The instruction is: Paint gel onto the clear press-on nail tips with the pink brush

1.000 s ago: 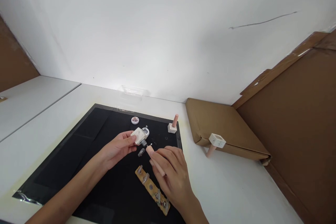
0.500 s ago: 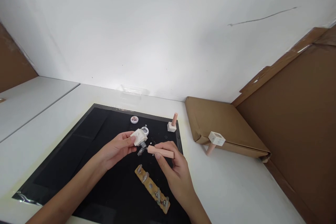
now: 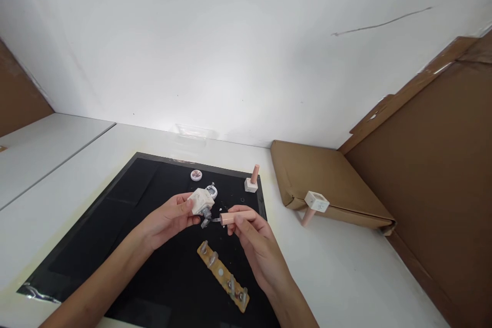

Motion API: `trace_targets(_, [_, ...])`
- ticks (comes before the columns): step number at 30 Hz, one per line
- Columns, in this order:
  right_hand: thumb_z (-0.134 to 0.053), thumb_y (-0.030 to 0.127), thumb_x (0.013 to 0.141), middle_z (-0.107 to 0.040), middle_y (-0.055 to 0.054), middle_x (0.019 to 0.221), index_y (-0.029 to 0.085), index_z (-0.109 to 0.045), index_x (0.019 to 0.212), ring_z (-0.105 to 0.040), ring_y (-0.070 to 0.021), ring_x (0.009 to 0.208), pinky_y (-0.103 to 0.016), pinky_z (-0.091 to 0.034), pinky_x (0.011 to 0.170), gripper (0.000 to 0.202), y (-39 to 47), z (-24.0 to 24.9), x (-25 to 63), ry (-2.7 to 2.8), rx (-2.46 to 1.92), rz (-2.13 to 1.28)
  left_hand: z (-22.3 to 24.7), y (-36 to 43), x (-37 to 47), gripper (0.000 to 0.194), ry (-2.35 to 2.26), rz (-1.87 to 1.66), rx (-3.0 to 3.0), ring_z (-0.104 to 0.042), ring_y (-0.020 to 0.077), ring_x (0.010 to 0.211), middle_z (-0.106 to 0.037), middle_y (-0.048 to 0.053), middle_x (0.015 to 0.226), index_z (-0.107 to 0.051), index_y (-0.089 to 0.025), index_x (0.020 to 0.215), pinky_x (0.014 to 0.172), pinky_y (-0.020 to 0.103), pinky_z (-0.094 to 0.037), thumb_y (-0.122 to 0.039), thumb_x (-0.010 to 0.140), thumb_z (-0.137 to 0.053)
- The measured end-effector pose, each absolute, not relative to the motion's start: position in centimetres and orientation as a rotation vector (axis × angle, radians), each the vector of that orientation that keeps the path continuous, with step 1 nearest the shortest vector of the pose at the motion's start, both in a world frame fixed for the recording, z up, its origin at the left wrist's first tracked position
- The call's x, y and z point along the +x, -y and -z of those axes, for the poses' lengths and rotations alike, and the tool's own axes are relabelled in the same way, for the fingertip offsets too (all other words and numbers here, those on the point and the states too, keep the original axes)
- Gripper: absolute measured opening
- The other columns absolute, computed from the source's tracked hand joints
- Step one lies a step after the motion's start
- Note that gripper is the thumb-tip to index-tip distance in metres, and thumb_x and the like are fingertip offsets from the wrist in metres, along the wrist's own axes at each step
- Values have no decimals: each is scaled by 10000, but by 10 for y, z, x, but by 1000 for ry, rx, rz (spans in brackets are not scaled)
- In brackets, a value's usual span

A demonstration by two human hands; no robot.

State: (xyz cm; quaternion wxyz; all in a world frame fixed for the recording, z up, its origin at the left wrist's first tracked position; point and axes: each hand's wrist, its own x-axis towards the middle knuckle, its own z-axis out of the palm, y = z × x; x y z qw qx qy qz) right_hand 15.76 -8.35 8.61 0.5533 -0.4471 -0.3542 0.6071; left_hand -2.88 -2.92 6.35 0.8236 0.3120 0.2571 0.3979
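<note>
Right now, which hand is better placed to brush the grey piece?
Probably your right hand: it holds the pink cap, whose brush reaches toward the grey piece. Your left hand is occupied holding the white bottle.

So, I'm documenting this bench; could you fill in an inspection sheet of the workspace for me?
Surface: black mat on white table.
Job's things: nail-polish bottle uncapped; pink cap apart from it, its brush at a small grey piece, contact unclear.
Clutter: tan strip bearing small grey pieces, round patterned disc and capped bottle on the mat; second capped bottle by the cardboard box.
Hands: left hand holds the uncapped bottle; right hand the cap.
Cables: nothing seen.
Surroundings: white wall, brown panels.
</note>
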Motion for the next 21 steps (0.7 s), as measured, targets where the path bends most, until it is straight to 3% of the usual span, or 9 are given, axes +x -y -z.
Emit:
trace_targets(5, [-788,477,644,-627,-7,782,217,-728,769,-478,-125,650,-285,-406,675,295,82,-87,159,822,-1036,-1448,-65,23,-41,356,-778,-920,903,-598,142,780,-704,34,857,-723,-165,922,710,227,-450,-397,663,-801])
trace_targets(12, [-789,450,660,-620,4,784,217,-730,756,-478,-117,660,-269,-395,672,259,81,-86,161,828,-1065,-1404,-47,15,-46,353,-1419,-872,1633,-626,280,946,-724,78,1028,-692,-177,1031,798,373,-446,-314,706,-677])
trace_targets(21, [-773,428,686,-591,4,754,214,-732,791,-470,-118,648,-276,-401,659,241,81,-88,163,840,-1104,-1360,-27,9,-47,391,-1455,-811,1745,-625,281,1010,-716,74,1075,-684,-202,1097,856,385,-476,-274,714,-646])
